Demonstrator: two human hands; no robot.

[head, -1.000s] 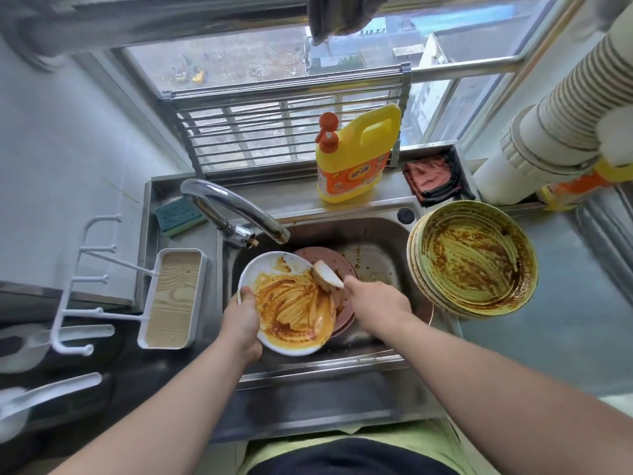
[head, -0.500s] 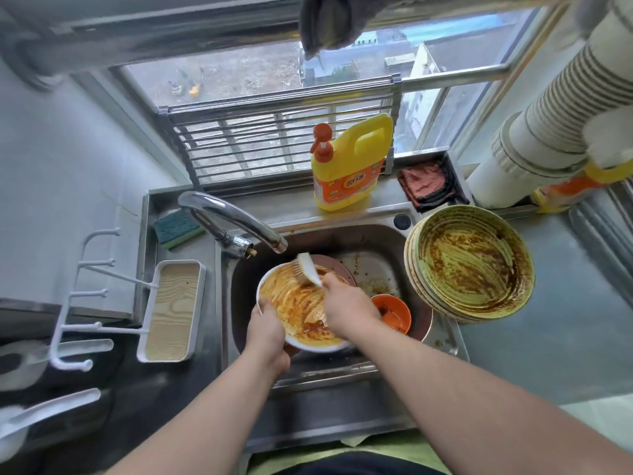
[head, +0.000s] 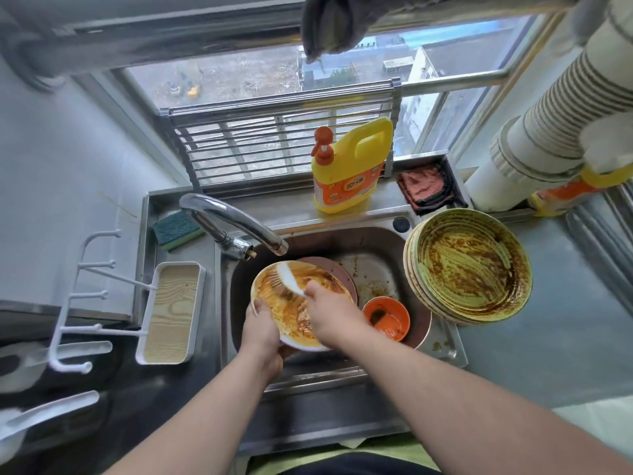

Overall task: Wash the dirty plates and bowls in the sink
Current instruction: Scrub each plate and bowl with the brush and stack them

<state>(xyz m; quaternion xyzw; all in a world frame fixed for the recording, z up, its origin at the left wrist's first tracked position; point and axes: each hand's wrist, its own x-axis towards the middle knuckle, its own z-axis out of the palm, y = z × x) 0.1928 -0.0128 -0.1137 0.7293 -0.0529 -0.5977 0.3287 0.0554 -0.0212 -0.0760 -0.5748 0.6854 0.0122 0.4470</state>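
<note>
While I scan from the left: white hook rack [head: 82, 296] and wood-grain tray [head: 171, 311] on the worktop [head: 548, 337]; green sponge [head: 176, 229] behind the tap [head: 236, 221], whose spout overhangs the sink [head: 373, 240]. My left hand [head: 261, 329] grips the sauce-smeared white plate [head: 294, 303] by its near rim over the basin; my right hand [head: 330, 311] clasps a white brush [head: 289, 277] against it. Orange bowl [head: 386, 318] just beside. Yellow detergent bottle [head: 349, 169] behind. Stacked dirty green plates [head: 469, 265] crowd the sink's right edge.
</note>
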